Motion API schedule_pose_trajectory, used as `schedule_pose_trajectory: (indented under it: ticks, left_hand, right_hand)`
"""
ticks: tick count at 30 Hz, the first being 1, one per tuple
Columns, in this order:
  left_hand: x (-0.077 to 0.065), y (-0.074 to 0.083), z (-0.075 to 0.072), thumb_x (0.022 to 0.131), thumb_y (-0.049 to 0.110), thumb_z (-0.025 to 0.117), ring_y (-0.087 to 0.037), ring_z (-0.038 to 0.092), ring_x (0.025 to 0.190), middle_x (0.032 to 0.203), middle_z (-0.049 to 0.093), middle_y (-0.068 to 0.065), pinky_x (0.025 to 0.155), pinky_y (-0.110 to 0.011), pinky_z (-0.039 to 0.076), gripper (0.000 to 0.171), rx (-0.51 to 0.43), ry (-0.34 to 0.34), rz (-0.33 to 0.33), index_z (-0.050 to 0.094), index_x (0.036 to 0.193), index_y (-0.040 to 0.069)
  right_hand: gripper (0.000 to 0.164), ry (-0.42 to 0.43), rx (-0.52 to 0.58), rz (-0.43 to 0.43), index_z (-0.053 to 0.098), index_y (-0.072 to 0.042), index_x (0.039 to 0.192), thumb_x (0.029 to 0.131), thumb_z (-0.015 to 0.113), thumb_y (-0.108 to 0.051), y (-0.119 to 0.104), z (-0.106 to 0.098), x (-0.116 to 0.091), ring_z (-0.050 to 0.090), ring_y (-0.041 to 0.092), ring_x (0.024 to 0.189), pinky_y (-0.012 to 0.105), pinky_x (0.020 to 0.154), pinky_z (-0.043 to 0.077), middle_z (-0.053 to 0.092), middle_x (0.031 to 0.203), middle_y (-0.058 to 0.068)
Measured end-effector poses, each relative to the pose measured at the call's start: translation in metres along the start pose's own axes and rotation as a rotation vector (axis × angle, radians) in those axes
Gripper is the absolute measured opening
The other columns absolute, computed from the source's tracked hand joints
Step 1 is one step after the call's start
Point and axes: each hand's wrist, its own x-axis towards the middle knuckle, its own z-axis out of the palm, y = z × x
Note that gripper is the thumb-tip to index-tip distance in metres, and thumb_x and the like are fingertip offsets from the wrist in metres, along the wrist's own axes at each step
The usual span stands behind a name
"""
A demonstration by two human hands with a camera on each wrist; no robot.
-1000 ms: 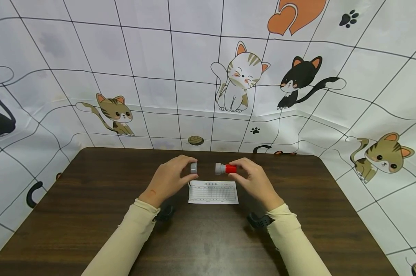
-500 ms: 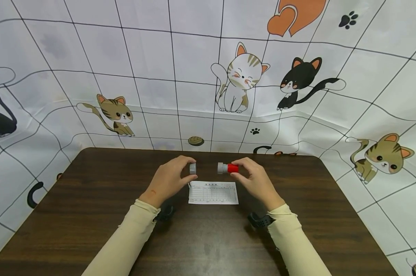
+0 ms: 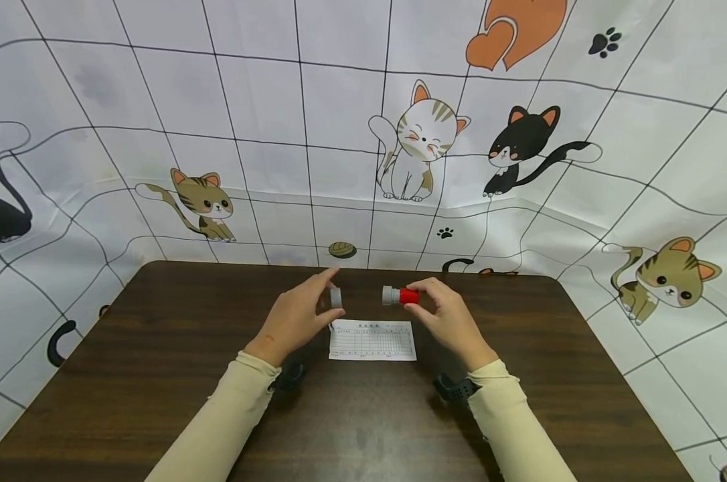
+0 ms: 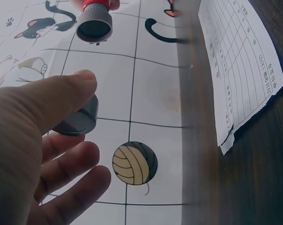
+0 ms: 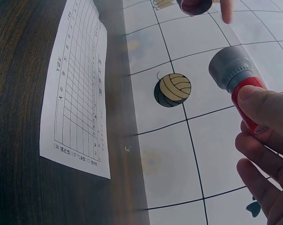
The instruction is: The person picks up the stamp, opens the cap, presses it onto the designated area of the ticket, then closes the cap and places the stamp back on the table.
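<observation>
My left hand (image 3: pixel 294 318) holds a small grey cap (image 3: pixel 336 298) between thumb and fingers, its index finger lifted. In the left wrist view the thumb partly covers the cap (image 4: pixel 78 121). Its inside looks reddish in the right wrist view. Opposite, my right hand (image 3: pixel 450 321) pinches the red handle of a stamp (image 3: pixel 408 296), which lies sideways in the air with its wide grey end (image 5: pixel 225 65) towards the cap. A gap separates the two pieces. Below them, a printed form (image 3: pixel 372 340) with a ruled grid lies on the table.
The dark wood-grain table (image 3: pixel 363 415) ends at its far edge just beyond the hands. Behind it hangs a white sheet (image 3: pixel 339 107) printed with cats and grid lines. Dark bands circle both wrists.
My right hand has drawn the stamp slightly rightward, widening the gap to the cap. My left index finger has lifted off the cap.
</observation>
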Motion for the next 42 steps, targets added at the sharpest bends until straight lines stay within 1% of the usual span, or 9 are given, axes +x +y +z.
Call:
schedule_pose_trajectory:
  ticks: [3,7,9,15,21,26,32,37,42]
  left_hand:
    - [-0.001,-0.002,0.0,0.091,0.031,0.081,-0.012,0.059,0.08,0.121,0.068,-0.004,0.067,-0.031,0.053,0.073,0.014,0.007,0.024,0.049,0.154,0.011]
    - [-0.002,-0.005,-0.001,0.093,0.033,0.079,-0.013,0.061,0.084,0.126,0.066,-0.005,0.07,-0.033,0.055,0.059,0.045,0.011,0.041,0.061,0.145,0.012]
    - [-0.002,-0.006,0.0,0.093,0.032,0.08,-0.015,0.066,0.091,0.128,0.066,-0.004,0.075,-0.035,0.058,0.055,0.046,0.013,0.036,0.064,0.141,0.013]
    - [-0.001,-0.009,0.0,0.091,0.027,0.083,-0.022,0.07,0.106,0.13,0.067,-0.005,0.085,-0.043,0.06,0.05,0.013,-0.013,-0.024,0.066,0.136,0.014]
    - [0.0,-0.014,-0.001,0.091,0.027,0.082,-0.02,0.071,0.097,0.117,0.072,-0.004,0.081,-0.043,0.06,0.045,-0.011,-0.031,-0.107,0.065,0.13,0.013]
    - [0.0,-0.024,0.001,0.092,0.026,0.081,-0.018,0.068,0.087,0.108,0.074,-0.004,0.078,-0.043,0.058,0.042,-0.006,-0.063,-0.175,0.064,0.128,0.014]
    - [0.001,-0.036,0.003,0.094,0.025,0.079,-0.021,0.069,0.091,0.112,0.073,-0.008,0.082,-0.046,0.058,0.041,-0.021,-0.119,-0.233,0.061,0.129,0.01]
    - [0.003,-0.048,0.009,0.092,0.022,0.081,-0.027,0.064,0.103,0.12,0.064,-0.012,0.091,-0.05,0.055,0.038,-0.004,-0.11,-0.238,0.066,0.124,0.008]
    - [0.003,-0.059,0.014,0.093,0.022,0.08,-0.029,0.064,0.102,0.118,0.063,-0.013,0.091,-0.051,0.054,0.037,0.009,-0.124,-0.277,0.067,0.124,0.007]
  right_hand:
    - [0.032,0.003,-0.008,0.002,0.07,-0.01,0.116,0.088,0.083,-0.008,0.0,0.0,0.0,0.066,0.017,0.097,0.041,0.083,0.057,0.07,0.109,0.002]
    - [0.032,0.004,-0.024,0.013,0.07,-0.01,0.118,0.088,0.083,-0.009,0.0,0.0,-0.001,0.065,0.017,0.096,0.038,0.079,0.055,0.07,0.11,0.002]
    - [0.032,0.001,-0.03,0.023,0.07,-0.01,0.118,0.089,0.083,-0.01,0.0,0.0,-0.001,0.064,0.018,0.095,0.038,0.077,0.055,0.07,0.111,0.002]
    - [0.031,-0.007,-0.044,0.049,0.07,-0.01,0.119,0.09,0.082,-0.011,0.0,-0.002,-0.001,0.065,0.019,0.099,0.039,0.079,0.056,0.071,0.112,0.003]
    - [0.032,0.001,-0.082,0.059,0.07,-0.01,0.119,0.09,0.082,-0.012,0.001,-0.002,-0.001,0.065,0.02,0.098,0.038,0.077,0.054,0.071,0.112,0.004]
    - [0.031,-0.002,-0.087,0.086,0.07,-0.009,0.119,0.09,0.081,-0.012,0.002,-0.003,-0.001,0.063,0.019,0.096,0.039,0.078,0.054,0.071,0.112,0.005]
    - [0.031,-0.004,-0.082,0.114,0.07,-0.008,0.119,0.09,0.081,-0.011,0.004,-0.003,-0.002,0.061,0.019,0.093,0.039,0.078,0.053,0.071,0.112,0.005]
    - [0.031,-0.01,-0.089,0.13,0.07,-0.008,0.12,0.091,0.081,-0.011,0.007,-0.003,-0.002,0.061,0.02,0.094,0.041,0.08,0.053,0.07,0.113,0.006]
    - [0.031,-0.017,-0.091,0.148,0.07,-0.007,0.12,0.091,0.081,-0.011,0.009,-0.002,-0.002,0.063,0.022,0.095,0.043,0.082,0.054,0.07,0.113,0.008]
